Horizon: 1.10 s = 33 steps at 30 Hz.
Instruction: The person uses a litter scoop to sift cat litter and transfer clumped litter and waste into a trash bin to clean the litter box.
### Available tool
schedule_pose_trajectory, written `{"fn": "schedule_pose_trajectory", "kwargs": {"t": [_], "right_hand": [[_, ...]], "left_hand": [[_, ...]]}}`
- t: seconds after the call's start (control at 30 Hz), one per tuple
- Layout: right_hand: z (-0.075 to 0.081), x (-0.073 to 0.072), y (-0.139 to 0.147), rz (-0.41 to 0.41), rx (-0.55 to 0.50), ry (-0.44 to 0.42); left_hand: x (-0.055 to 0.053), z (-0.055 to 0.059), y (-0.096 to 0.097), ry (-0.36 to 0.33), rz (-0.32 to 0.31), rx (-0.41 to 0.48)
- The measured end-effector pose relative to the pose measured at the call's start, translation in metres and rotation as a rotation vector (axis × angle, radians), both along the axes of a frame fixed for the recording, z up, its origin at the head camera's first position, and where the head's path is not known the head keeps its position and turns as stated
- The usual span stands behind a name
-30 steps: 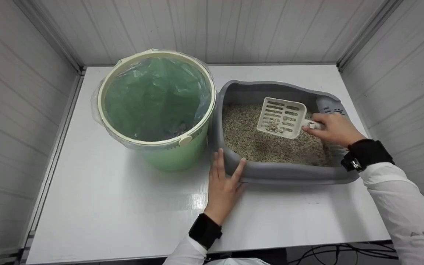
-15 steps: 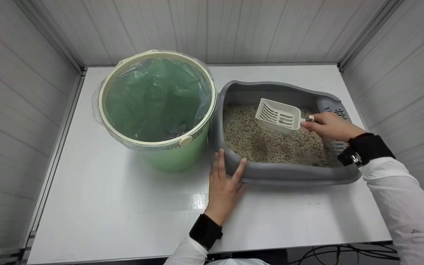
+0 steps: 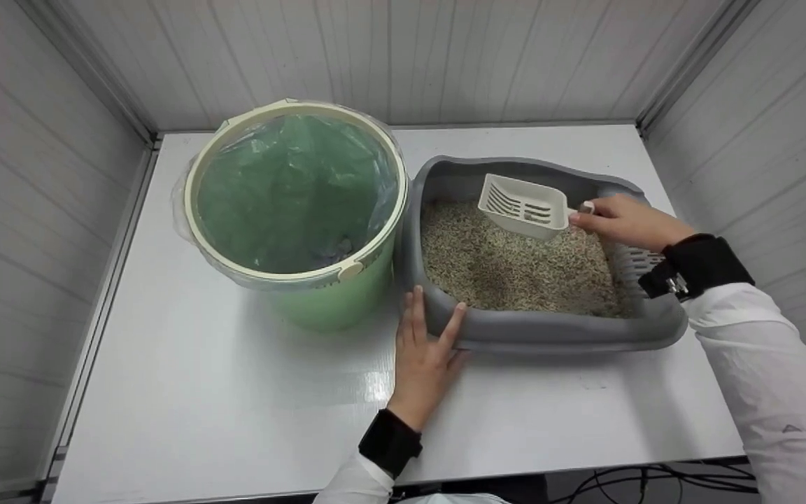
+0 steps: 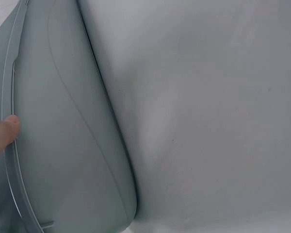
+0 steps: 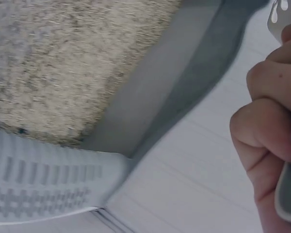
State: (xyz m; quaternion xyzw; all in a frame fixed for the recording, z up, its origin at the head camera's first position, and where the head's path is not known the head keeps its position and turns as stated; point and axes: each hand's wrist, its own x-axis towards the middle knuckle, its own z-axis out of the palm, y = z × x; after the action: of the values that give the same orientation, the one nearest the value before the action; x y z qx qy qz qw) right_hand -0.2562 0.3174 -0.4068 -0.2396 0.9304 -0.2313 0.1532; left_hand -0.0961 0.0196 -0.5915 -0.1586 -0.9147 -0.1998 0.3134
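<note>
In the head view my right hand (image 3: 630, 220) grips a cream slotted litter scoop (image 3: 515, 222) by its handle. The scoop is held tilted over the litter (image 3: 536, 276) in a grey litter box (image 3: 550, 327); no clumps show in its visible part. The right wrist view has the curled fingers (image 5: 271, 116) round the handle at the right edge. My left hand (image 3: 424, 367) rests with straight, spread fingers on the box's near left corner. One fingertip (image 4: 9, 127) touches the rim in the left wrist view.
Left of the box, close against it, stands a green bucket (image 3: 336, 304) with a clear bag liner over its cream rim; something small and dark lies inside. Both stand on a white table (image 3: 249, 420) with panelled walls on three sides. Black cables (image 3: 655, 479) lie beyond the front edge.
The scoop has been tilted, then raised slightly and moved a little left, away from the person. Clumps seen in it a second ago no longer show. My left hand stays on the box.
</note>
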Motion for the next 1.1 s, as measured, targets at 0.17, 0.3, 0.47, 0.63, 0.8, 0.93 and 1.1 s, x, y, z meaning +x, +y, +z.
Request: {"fn": "schedule_pose_trajectory", "kwargs": {"t": [0.17, 0.3, 0.47, 0.63, 0.8, 0.93, 1.1], "right_hand": [[0.026, -0.006, -0.017, 0.029, 0.008, 0.081], [0.051, -0.011, -0.037, 0.061, 0.047, 0.141], [0.079, -0.014, -0.069, 0.111, 0.092, 0.205], [0.095, -0.010, -0.105, 0.123, 0.153, 0.227], [0.097, 0.001, -0.145, 0.126, 0.246, 0.387], [0.095, 0.010, -0.171, 0.147, 0.274, 0.587], [0.090, 0.019, -0.195, 0.221, 0.287, 0.859]], "left_hand": [[0.000, -0.001, -0.001, -0.003, -0.003, 0.001], [0.000, 0.000, -0.001, -0.001, -0.005, -0.006], [-0.001, -0.001, -0.002, 0.004, -0.008, -0.008], [-0.001, -0.002, -0.001, 0.002, -0.005, -0.006], [-0.001, -0.002, -0.001, 0.012, -0.001, -0.007], [-0.002, -0.003, -0.001, 0.014, -0.001, -0.004], [-0.002, -0.002, -0.001, 0.009, -0.004, 0.000]]}}
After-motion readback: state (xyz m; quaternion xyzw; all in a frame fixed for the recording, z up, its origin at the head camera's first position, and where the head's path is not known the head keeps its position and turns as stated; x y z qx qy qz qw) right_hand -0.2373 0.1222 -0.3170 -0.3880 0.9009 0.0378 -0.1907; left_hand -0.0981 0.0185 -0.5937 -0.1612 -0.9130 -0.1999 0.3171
